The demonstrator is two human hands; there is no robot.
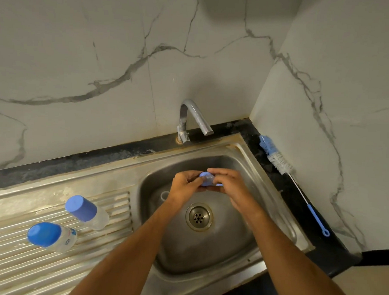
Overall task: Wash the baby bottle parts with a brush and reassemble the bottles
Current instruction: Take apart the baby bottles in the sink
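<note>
Two bare forearms, no sleeves visible; left hand (186, 184), right hand (226, 183) ungloved.

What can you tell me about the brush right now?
The brush lies flat on the dark counter right of the sink, along the wall, with neither hand on it. Its head points toward the back corner: blue bristles at the tip, white bristles behind them, looking soft and fuzzy. A thin pale wire stem runs forward into a slim blue plastic-looking handle that ends in a small loop. It lies diagonally, roughly parallel to the sink's right rim. Whether it is wet cannot be told.
</note>
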